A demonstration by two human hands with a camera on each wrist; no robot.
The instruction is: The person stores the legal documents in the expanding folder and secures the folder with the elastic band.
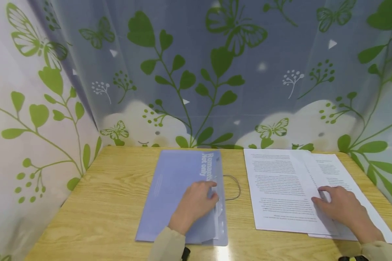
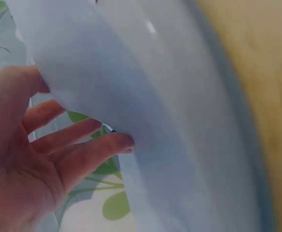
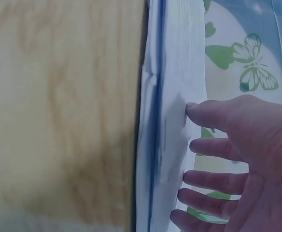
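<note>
A blue plastic folder (image 1: 173, 188) with white lettering lies on the table, its clear flap along the right side. My left hand (image 1: 196, 203) is on the folder near that flap, fingers spread and slightly bent; in the left wrist view the fingertips of the left hand (image 2: 49, 145) touch the edge of a bluish sheet. Two overlapping stacks of printed paper (image 1: 274, 192) lie to the right. My right hand (image 1: 346, 210) rests where the stacks overlap, and in the right wrist view the relaxed fingers of the right hand (image 3: 247, 169) touch the paper (image 3: 172, 125).
A thin grey elastic loop (image 1: 239, 188) sticks out from the folder's right side onto the wooden table (image 1: 94, 203). Curtains (image 1: 189, 72) with leaves and butterflies hang behind the table and at both sides.
</note>
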